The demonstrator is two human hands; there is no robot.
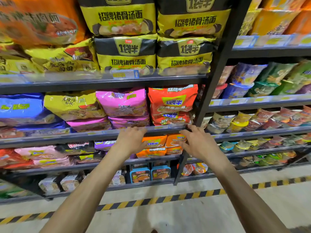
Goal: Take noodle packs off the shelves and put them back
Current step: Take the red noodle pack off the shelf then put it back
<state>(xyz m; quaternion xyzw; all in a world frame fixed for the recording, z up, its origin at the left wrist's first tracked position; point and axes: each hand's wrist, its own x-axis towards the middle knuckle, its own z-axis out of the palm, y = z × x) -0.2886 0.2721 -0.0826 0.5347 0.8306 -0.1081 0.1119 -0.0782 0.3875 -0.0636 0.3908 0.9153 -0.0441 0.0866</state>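
Multi-packs of instant noodles crowd a shop's dark metal shelves (pixel 101 83), stacked flat and face-out behind clear lip rails so that their labels read from the aisle. At far left, blue packs (pixel 20 106) and yellow packs (pixel 72 105) fill the middle shelf; beside them lie pink packs (pixel 122 101), two deep.

The person's left hand (pixel 130 140) reaches forward with bare arm outstretched, its fingers (pixel 134 129) spread and empty, their tips at the rail just below the pink packs. Next along stands a stack of red packs (pixel 171 103), hard against the upright post (pixel 215 68). The right hand (pixel 196 140) rises to the same rail under that stack, fingers (pixel 184 132) likewise splayed, holding nothing.

Both hands appear set apart to take a wide, soft bag from either side, most likely a red pack, though which one is not certain. Between the wrists, orange packs (pixel 154 145) sit on the shelf below. To the right of the post, cup noodles (pixel 244 121) line narrower shelves.
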